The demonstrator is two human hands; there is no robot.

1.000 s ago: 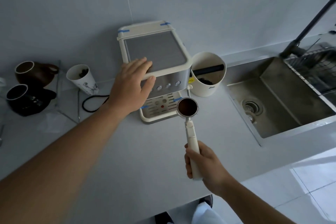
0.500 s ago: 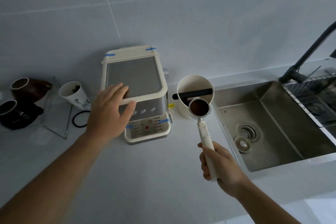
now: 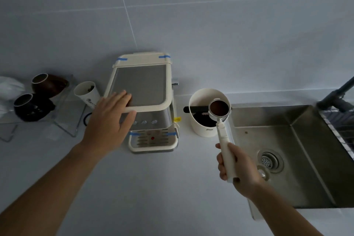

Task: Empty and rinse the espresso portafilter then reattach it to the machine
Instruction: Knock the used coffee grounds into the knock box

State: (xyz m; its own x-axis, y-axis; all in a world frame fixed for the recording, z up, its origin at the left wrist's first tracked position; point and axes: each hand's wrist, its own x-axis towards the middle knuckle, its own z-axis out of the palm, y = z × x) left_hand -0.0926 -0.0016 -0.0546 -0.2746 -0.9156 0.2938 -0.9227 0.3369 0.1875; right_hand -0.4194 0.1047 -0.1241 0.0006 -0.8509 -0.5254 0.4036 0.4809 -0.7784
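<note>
My right hand (image 3: 238,166) grips the cream handle of the portafilter (image 3: 219,109). Its metal basket faces up, full of dark coffee grounds, and hovers over the right rim of the cream knock box (image 3: 205,128), which has a black bar across it and grounds inside. My left hand (image 3: 109,120) lies flat on the front left corner of the cream espresso machine (image 3: 145,90), fingers spread over its grey top. The steel sink (image 3: 298,151) sits to the right of the knock box.
A dark faucet (image 3: 337,94) and a wire rack (image 3: 342,130) stand at the sink's far right. A drain strainer (image 3: 270,161) sits in the basin. Left of the machine are a white paper cup (image 3: 86,92), two dark cups (image 3: 47,82) and a clear stand (image 3: 65,120).
My right hand has carried the portafilter from in front of the machine rightward to above the knock box. The left hand stayed on the machine's top.
</note>
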